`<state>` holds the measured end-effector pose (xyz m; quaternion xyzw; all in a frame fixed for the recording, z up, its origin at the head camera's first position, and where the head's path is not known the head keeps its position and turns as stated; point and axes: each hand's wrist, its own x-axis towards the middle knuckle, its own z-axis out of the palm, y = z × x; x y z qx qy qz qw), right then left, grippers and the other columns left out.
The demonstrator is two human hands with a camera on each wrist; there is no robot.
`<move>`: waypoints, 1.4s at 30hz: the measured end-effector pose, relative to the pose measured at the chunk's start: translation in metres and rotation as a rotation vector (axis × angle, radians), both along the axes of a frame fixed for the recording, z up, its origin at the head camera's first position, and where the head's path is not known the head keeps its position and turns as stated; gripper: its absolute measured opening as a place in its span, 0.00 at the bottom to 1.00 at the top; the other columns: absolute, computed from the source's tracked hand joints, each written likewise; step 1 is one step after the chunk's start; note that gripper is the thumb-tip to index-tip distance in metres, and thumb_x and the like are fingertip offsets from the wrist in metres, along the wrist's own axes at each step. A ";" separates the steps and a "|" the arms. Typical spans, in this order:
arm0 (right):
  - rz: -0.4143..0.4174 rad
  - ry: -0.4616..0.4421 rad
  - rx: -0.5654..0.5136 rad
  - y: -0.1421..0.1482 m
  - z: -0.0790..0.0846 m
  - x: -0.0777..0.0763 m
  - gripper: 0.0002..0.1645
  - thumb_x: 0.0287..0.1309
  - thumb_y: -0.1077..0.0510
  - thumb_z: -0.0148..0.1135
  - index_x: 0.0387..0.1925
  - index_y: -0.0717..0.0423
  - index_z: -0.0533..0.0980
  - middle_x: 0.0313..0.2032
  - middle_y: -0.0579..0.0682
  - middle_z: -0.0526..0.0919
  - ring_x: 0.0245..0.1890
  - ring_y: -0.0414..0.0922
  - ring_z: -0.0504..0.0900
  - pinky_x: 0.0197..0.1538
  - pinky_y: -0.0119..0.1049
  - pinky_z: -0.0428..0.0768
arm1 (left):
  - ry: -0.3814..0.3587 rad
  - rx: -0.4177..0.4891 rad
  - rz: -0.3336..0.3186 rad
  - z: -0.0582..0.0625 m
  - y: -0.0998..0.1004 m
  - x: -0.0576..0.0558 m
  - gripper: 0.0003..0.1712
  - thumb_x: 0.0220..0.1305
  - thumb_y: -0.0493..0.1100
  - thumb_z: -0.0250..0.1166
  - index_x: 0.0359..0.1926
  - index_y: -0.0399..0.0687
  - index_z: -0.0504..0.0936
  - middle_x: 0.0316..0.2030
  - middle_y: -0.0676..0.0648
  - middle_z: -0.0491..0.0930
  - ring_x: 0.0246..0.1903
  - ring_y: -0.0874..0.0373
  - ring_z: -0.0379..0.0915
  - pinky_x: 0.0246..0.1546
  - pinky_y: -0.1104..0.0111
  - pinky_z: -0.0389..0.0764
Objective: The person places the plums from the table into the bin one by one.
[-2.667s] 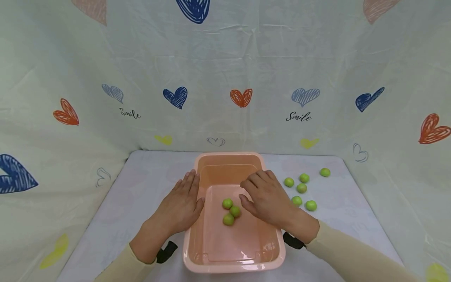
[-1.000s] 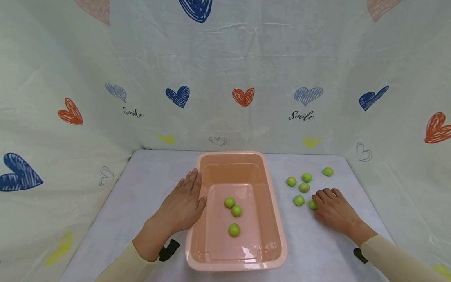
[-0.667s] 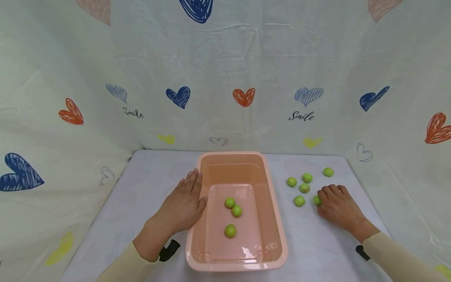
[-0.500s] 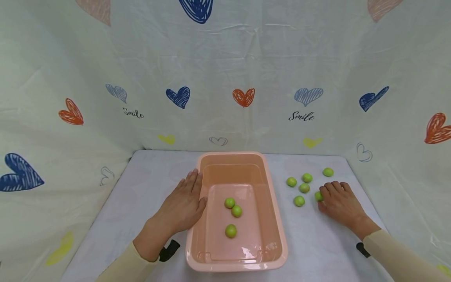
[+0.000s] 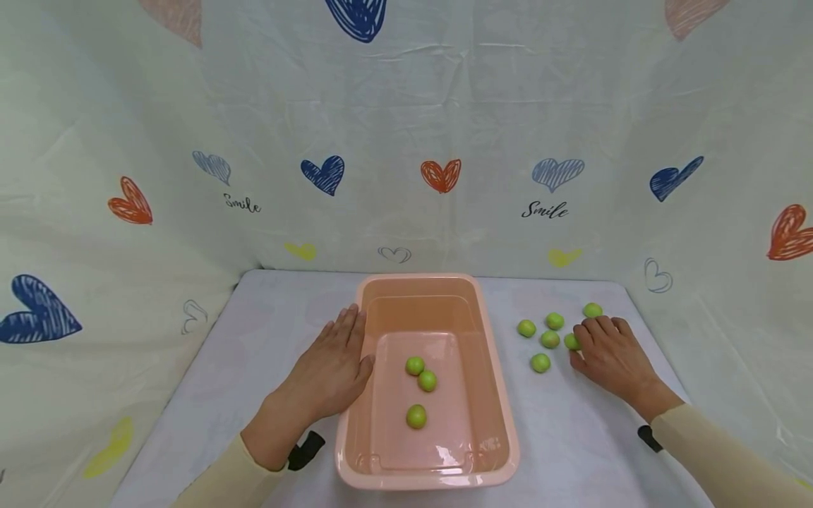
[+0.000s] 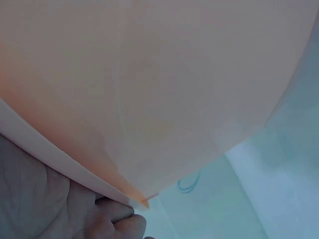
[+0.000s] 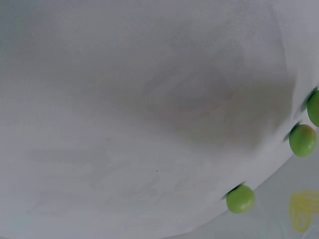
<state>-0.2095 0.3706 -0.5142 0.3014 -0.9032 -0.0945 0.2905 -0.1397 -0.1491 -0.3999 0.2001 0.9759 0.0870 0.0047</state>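
Note:
A pink plastic basin (image 5: 427,482) stands in the middle of the table, with three small round green fruits (image 5: 416,416) lying on its floor. My left hand (image 5: 317,374) rests with straight fingers along the basin's left rim. In the left wrist view its palm (image 6: 45,199) lies against the outside of the basin wall (image 6: 174,89). Right of the basin, my right hand (image 5: 611,356) pinches a green fruit (image 5: 572,341) between thumb and fingertips, low over the table. The right wrist view shows other green fruits (image 7: 240,199) but not the hand.
Several loose green fruits (image 5: 540,363) are scattered between the basin and the right hand. One more fruit (image 5: 593,310) lies just beyond the right fingers. A curtain (image 5: 489,127) printed with hearts hangs behind the white table (image 5: 286,303).
My right hand has left the basin for the fruits at right, taken one between its fingers and shifted it away from me. A basin fruit rolled nearer. The left hand stays put.

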 end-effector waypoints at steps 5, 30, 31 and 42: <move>-0.019 -0.026 0.003 -0.005 0.005 -0.001 0.29 0.72 0.43 0.41 0.42 0.66 0.74 0.39 0.61 0.78 0.45 0.61 0.75 0.49 0.60 0.77 | 0.011 -0.015 -0.006 0.001 0.000 0.000 0.42 0.81 0.51 0.52 0.80 0.25 0.52 0.80 0.27 0.52 0.81 0.34 0.49 0.79 0.43 0.57; 0.081 0.065 -0.070 -0.067 0.055 -0.015 0.27 0.70 0.44 0.41 0.40 0.64 0.74 0.39 0.61 0.78 0.42 0.61 0.76 0.49 0.58 0.76 | 0.025 -0.020 -0.006 0.001 0.000 0.000 0.42 0.81 0.52 0.53 0.79 0.24 0.54 0.80 0.26 0.53 0.81 0.33 0.49 0.79 0.42 0.57; 0.086 0.071 -0.070 -0.070 0.058 -0.016 0.26 0.70 0.44 0.42 0.40 0.64 0.74 0.39 0.61 0.78 0.42 0.61 0.76 0.49 0.58 0.76 | 0.025 -0.021 -0.006 0.001 0.000 0.000 0.42 0.81 0.52 0.53 0.79 0.24 0.54 0.80 0.26 0.53 0.81 0.33 0.49 0.79 0.42 0.57; 0.198 0.208 -0.115 -0.107 0.083 -0.028 0.22 0.70 0.47 0.50 0.39 0.65 0.75 0.37 0.60 0.79 0.39 0.60 0.76 0.43 0.54 0.74 | 0.019 -0.019 -0.004 0.000 0.000 0.000 0.43 0.81 0.52 0.53 0.79 0.23 0.53 0.80 0.26 0.53 0.81 0.33 0.49 0.79 0.43 0.57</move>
